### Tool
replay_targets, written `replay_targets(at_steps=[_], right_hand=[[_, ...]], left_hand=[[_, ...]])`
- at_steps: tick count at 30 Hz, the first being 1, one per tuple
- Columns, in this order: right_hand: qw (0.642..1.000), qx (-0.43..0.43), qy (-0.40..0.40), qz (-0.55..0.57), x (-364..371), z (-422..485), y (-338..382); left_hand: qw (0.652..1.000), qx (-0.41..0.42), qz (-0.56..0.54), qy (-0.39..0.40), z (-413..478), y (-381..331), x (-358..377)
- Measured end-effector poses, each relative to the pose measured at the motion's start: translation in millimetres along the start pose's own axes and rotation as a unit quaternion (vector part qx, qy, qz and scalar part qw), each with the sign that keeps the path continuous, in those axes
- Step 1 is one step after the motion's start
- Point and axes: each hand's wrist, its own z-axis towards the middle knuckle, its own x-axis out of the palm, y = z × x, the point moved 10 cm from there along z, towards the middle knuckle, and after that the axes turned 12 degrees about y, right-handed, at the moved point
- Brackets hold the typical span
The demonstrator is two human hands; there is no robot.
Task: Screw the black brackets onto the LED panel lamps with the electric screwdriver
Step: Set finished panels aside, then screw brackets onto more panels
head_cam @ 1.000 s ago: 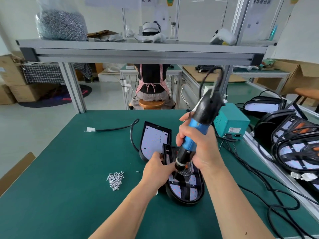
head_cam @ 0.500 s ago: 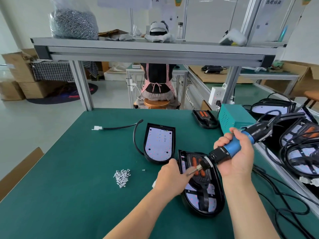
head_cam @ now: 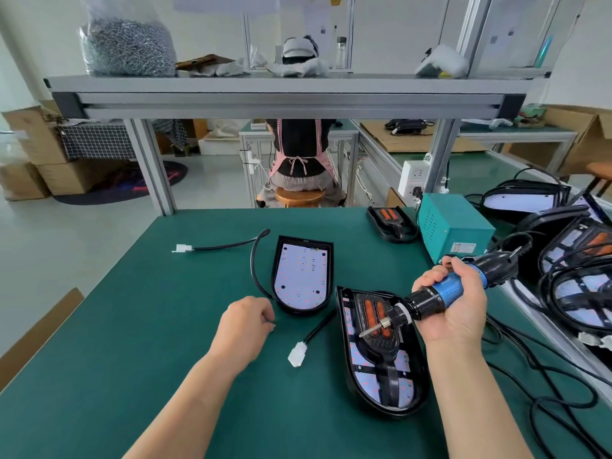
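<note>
Watching from beside the bench: the lamp being worked on lies face-up on the green table, right in front of the person. It's a black teardrop-shaped shell with a pale LED board inside. The black bracket sits on top of that board, with two orange strips at its wide end and a thin arm running down toward the rounded tip.

The right hand has its fingers wrapped tight round the blue barrel of the electric screwdriver, which is tilted so the bit hangs just over the orange strips. The left hand is off to the side on the mat with its fingers curled under. There might be a screw pinched in there, but honestly I can't tell.

My guess is the shell is light, stiff plastic that'll skate around on the mat, so I'd pin it by the black rim. The bare LED board looks like the fragile part, so keep fingers and the bit off it.

A second lamp with no bracket waits just behind.
</note>
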Motion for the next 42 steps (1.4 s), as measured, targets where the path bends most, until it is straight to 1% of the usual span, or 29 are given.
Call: replay_targets(at_steps=[4, 5, 6, 7, 9, 10, 12, 14, 17, 19, 22, 31, 35, 39, 42], right_hand=[[1.000, -0.010, -0.007, 0.000, 3.7, -3.2, 4.5], [1.000, -0.014, -0.010, -0.001, 4.0, -4.2, 5.6], [1.000, -0.018, -0.012, -0.002, 4.4, -5.1, 6.9], [1.000, -0.024, -0.016, -0.005, 5.1, -5.9, 8.3], [0.999, -0.038, -0.021, -0.011, 8.2, -7.3, 11.8], [0.999, -0.046, -0.023, -0.014, 11.0, -8.0, 14.0], [0.998, -0.059, -0.027, -0.016, 18.3, -9.3, 17.5], [0.997, -0.068, -0.026, -0.015, 27.0, -10.3, 20.1], [0.996, -0.080, -0.019, -0.025, 39.1, -11.8, 22.7], [0.995, -0.087, -0.014, -0.039, 44.4, -12.8, 24.1], [0.994, -0.091, -0.012, -0.052, 47.1, -13.7, 25.1], [0.996, -0.072, -0.020, -0.052, 42.2, -13.4, 20.0], [0.995, -0.071, -0.022, -0.058, 41.2, -14.6, 19.4], [0.994, -0.078, -0.025, -0.076, 41.0, -15.8, 19.2], [0.992, -0.086, -0.033, -0.088, 40.0, -17.2, 19.5]], left_hand=[[0.996, 0.035, 0.075, 0.027, 1.7, -11.9, 2.5], [0.996, 0.043, 0.077, 0.026, -0.1, -15.4, 2.1], [0.997, 0.050, 0.053, 0.018, -3.0, -18.8, 0.4], [0.998, 0.057, 0.006, 0.007, -7.2, -23.0, -2.3], [0.989, 0.063, -0.133, 0.011, -16.9, -35.2, -2.7], [0.974, 0.065, -0.215, 0.031, -20.6, -43.7, 1.9], [0.925, 0.081, -0.363, 0.075, -26.6, -64.5, 14.9], [0.878, 0.100, -0.457, 0.097, -30.9, -83.2, 24.0], [0.831, 0.112, -0.534, 0.107, -33.6, -96.5, 31.1], [0.817, 0.114, -0.555, 0.110, -33.5, -99.4, 34.1], [0.806, 0.118, -0.568, 0.116, -33.0, -100.9, 36.2], [0.797, 0.118, -0.582, 0.111, -33.0, -98.9, 33.7], [0.804, 0.120, -0.572, 0.105, -32.1, -97.9, 31.9], [0.828, 0.120, -0.541, 0.085, -34.7, -98.2, 27.7], [0.863, 0.130, -0.486, 0.039, -39.5, -99.7, 19.9]])
